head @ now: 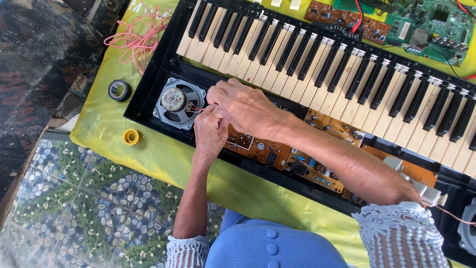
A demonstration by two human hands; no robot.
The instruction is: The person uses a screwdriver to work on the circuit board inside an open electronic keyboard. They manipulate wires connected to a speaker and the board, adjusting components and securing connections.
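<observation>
Left of centre in the frame, I see my left hand (210, 131) and right hand (243, 104) pinched shut together on thin wires (194, 108) at the speaker (178, 102), set in the opened keyboard's (317, 64) corner. Those wires look light, limp and fragile; I'd grip near the terminals. My fingers hide the joint itself.

It looked like a small fix-it spot at home, because an opened keyboard (317, 74) with its insides showing lay on a yellow cloth (163, 159), loose green boards (429, 25) and pink wire (139, 34) sat nearby, and the floor (74, 198) had pebble-picture tiles.
</observation>
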